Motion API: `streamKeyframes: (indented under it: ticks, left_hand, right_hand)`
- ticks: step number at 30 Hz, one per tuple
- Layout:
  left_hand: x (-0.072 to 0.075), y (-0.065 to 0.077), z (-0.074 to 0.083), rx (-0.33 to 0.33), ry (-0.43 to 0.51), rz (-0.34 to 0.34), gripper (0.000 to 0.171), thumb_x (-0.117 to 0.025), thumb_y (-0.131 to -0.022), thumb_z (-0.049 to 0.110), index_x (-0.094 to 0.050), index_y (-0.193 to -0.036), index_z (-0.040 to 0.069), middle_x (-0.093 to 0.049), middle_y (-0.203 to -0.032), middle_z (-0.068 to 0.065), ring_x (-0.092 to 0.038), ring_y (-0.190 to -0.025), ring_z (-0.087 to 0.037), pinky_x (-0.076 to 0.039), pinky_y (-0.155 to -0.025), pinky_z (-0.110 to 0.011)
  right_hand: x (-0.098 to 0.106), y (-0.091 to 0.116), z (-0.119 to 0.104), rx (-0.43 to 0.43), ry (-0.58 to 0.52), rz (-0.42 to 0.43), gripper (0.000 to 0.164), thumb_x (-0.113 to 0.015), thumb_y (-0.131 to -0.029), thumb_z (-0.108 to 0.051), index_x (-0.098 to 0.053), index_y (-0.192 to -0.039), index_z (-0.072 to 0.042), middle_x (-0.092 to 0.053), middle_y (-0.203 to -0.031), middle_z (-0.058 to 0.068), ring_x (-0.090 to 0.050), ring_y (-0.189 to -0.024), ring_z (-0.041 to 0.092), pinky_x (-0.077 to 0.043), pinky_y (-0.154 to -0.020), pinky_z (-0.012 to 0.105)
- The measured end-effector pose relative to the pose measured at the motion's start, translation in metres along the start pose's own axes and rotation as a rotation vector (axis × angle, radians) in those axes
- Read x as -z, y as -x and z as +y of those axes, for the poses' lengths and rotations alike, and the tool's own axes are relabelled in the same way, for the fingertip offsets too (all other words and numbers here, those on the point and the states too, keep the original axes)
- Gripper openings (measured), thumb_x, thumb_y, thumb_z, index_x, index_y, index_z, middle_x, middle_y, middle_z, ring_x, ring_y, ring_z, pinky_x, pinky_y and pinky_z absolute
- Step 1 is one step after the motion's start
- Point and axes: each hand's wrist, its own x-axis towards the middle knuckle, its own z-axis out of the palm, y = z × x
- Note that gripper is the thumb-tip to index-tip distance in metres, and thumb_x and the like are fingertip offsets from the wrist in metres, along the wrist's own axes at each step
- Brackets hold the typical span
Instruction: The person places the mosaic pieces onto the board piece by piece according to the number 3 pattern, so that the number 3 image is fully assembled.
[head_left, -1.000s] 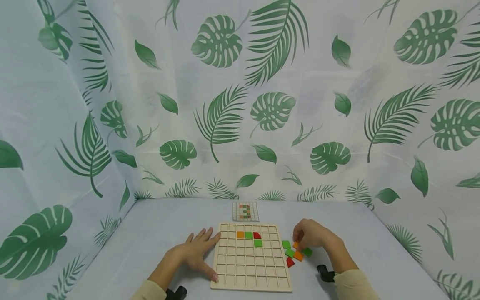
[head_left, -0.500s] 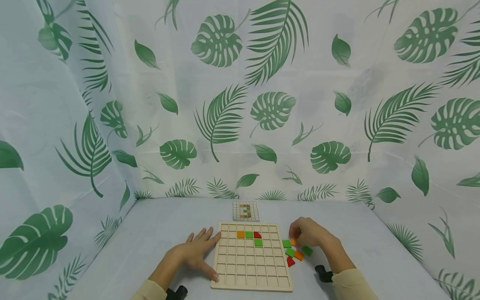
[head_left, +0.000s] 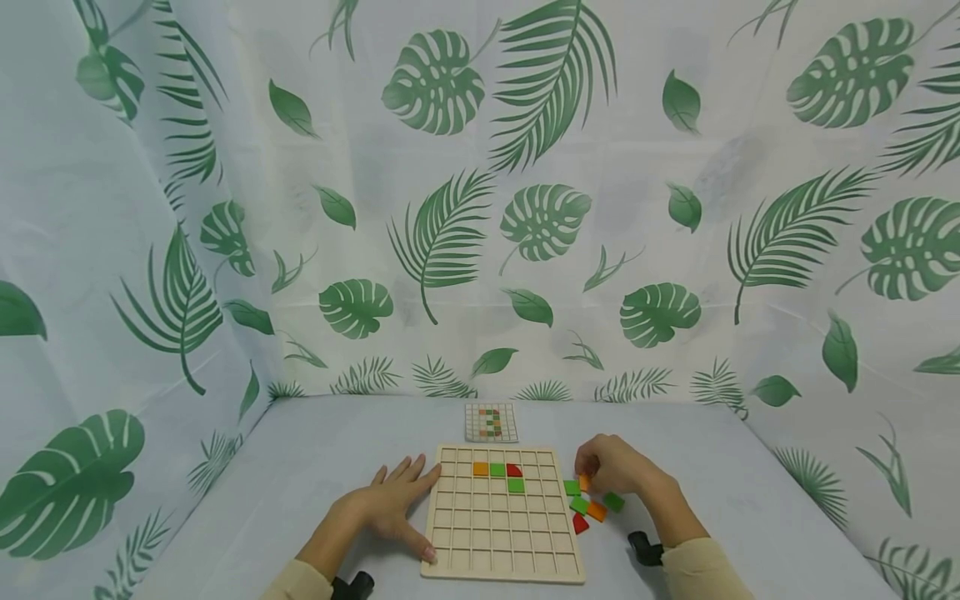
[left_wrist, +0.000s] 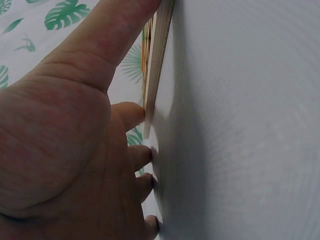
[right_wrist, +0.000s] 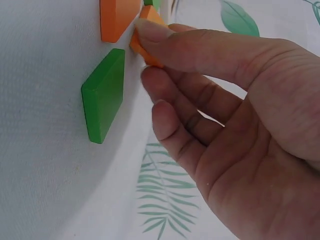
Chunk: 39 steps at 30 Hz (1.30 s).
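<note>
A wooden grid board lies on the table, holding an orange tile, two green tiles and a red rounded-corner tile in its upper cells. My left hand rests along its left edge with fingers spread, the thumb at the near corner. Right of the board, my right hand pinches an orange tile between thumb and fingers, low among the loose pieces. Around it lie green tiles, another orange tile and a red tile. In the right wrist view, one green tile lies close by.
Behind the board lies a small pattern card showing coloured squares on a grid. Leaf-printed cloth hangs at the back and sides. A black device part sits by the right wrist, another by the left.
My right hand has shifted slightly left toward the board, drawing the pinched orange tile up beside the nearest green one. The left hand and the tiles on the board have stayed put.
</note>
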Motion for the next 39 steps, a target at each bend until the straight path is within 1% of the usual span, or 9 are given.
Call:
streamKeyframes:
  ticks: [5,9,14,18,23,29,36,39]
  left_hand:
    - [0.0,-0.001,0.001,0.005,-0.003,-0.002,0.132,-0.086,-0.062,0.076,-0.025,-0.167,0.022,-0.014,-0.175,-0.016,-0.008,-0.163,-0.04,-0.005,-0.127,-0.071]
    - [0.001,0.0,0.002,0.008,-0.001,-0.004,0.132,-0.086,-0.062,0.075,-0.026,-0.167,0.022,-0.014,-0.175,-0.016,-0.008,-0.163,-0.039,-0.005,-0.127,-0.07]
    - [0.001,0.0,0.002,0.006,0.004,-0.008,0.131,-0.086,-0.063,0.074,-0.026,-0.167,0.022,-0.014,-0.175,-0.016,-0.008,-0.163,-0.039,-0.005,-0.127,-0.07]
    - [0.0,0.0,0.001,0.002,0.006,-0.008,0.131,-0.087,-0.063,0.074,-0.026,-0.167,0.022,-0.014,-0.175,-0.016,-0.008,-0.163,-0.04,-0.005,-0.127,-0.07]
    - [0.0,0.0,0.0,-0.001,0.007,-0.006,0.132,-0.087,-0.062,0.074,-0.026,-0.167,0.022,-0.014,-0.175,-0.017,-0.008,-0.163,-0.04,-0.005,-0.126,-0.071]
    - [0.0,0.0,0.0,-0.001,0.008,-0.008,0.131,-0.087,-0.063,0.074,-0.025,-0.167,0.022,-0.014,-0.175,-0.016,-0.007,-0.163,-0.039,-0.005,-0.127,-0.07]
    - [0.001,0.0,0.0,0.0,0.009,-0.002,0.132,-0.087,-0.062,0.075,-0.025,-0.167,0.022,-0.013,-0.175,-0.016,-0.008,-0.163,-0.04,-0.005,-0.126,-0.071]
    - [0.001,0.001,0.0,0.0,0.01,-0.001,0.133,-0.087,-0.062,0.075,-0.025,-0.167,0.022,-0.013,-0.175,-0.016,-0.008,-0.163,-0.04,-0.005,-0.127,-0.071]
  right_hand:
    - [0.0,-0.001,0.002,0.008,-0.005,0.015,0.027,-0.082,-0.077,0.01,-0.073,-0.076,-0.017,-0.065,-0.079,-0.002,-0.058,-0.075,0.019,-0.055,-0.068,0.034]
    - [0.001,-0.001,0.002,0.025,-0.01,0.018,0.027,-0.084,-0.075,0.01,-0.074,-0.077,-0.016,-0.066,-0.08,-0.002,-0.058,-0.077,0.018,-0.056,-0.07,0.035]
    - [0.002,-0.001,0.004,0.056,-0.017,0.035,0.028,-0.082,-0.074,0.013,-0.075,-0.077,-0.014,-0.067,-0.078,-0.003,-0.058,-0.075,0.017,-0.055,-0.068,0.035]
    - [0.002,-0.003,0.003,0.088,0.005,0.075,0.027,-0.08,-0.076,0.013,-0.074,-0.077,-0.013,-0.067,-0.077,-0.003,-0.058,-0.074,0.016,-0.054,-0.066,0.033]
    - [0.003,-0.005,-0.002,0.101,-0.001,0.112,0.022,-0.082,-0.078,0.009,-0.075,-0.082,-0.012,-0.068,-0.079,-0.003,-0.061,-0.073,0.015,-0.056,-0.065,0.032]
    - [0.002,-0.008,-0.005,0.093,-0.007,0.127,0.02,-0.083,-0.079,0.007,-0.077,-0.084,-0.012,-0.069,-0.08,-0.004,-0.063,-0.075,0.013,-0.058,-0.066,0.031]
    - [0.0,-0.011,-0.009,0.128,-0.047,0.127,0.019,-0.082,-0.082,0.006,-0.079,-0.087,-0.012,-0.071,-0.083,-0.004,-0.062,-0.078,0.014,-0.059,-0.068,0.031]
    - [-0.002,-0.013,-0.011,0.133,-0.039,0.139,0.02,-0.08,-0.084,0.007,-0.079,-0.087,-0.013,-0.071,-0.084,-0.005,-0.061,-0.078,0.014,-0.059,-0.069,0.031]
